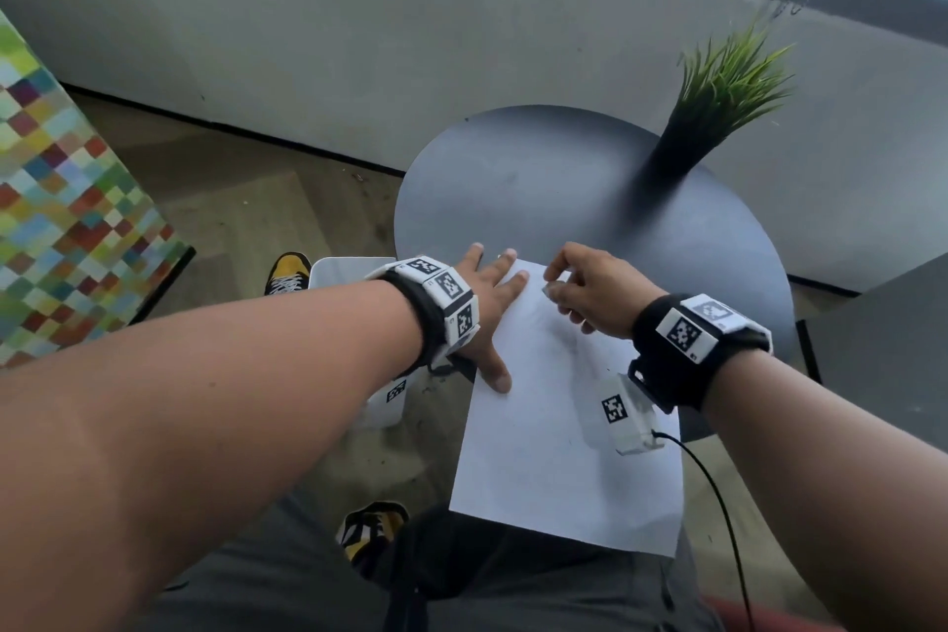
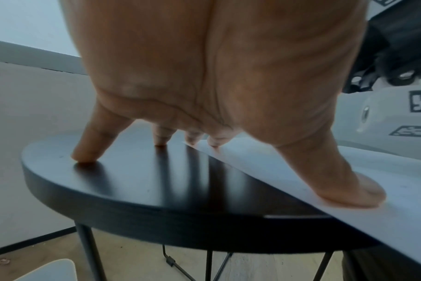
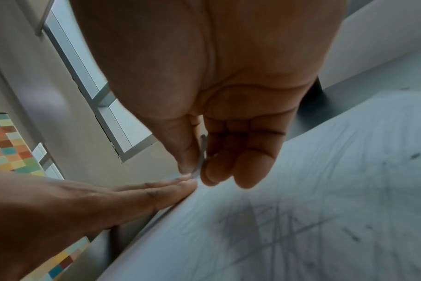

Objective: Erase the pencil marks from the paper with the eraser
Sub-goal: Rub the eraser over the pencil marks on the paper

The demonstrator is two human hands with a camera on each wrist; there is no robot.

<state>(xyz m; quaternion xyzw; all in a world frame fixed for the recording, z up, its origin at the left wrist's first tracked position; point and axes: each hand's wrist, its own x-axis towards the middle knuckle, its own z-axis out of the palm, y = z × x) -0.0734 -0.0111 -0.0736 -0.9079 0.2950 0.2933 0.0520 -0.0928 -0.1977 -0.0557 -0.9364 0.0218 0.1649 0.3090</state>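
While the right hand (image 1: 590, 293) pinches the eraser (image 1: 551, 289) between thumb and curled fingers at the far end of the paper (image 1: 554, 452), the left hand (image 1: 487, 303) lies spread flat, thumb and two fingertips pressing the paper's left edge, the other fingers on the tabletop (image 1: 538, 180) beside it. Faint pencil marks (image 3: 272, 224) remain on the paper nearer the person than the eraser. Rubbing appears to be in hand; the next stroke likely calls for drawing the eraser back across these marks under steady pressure.
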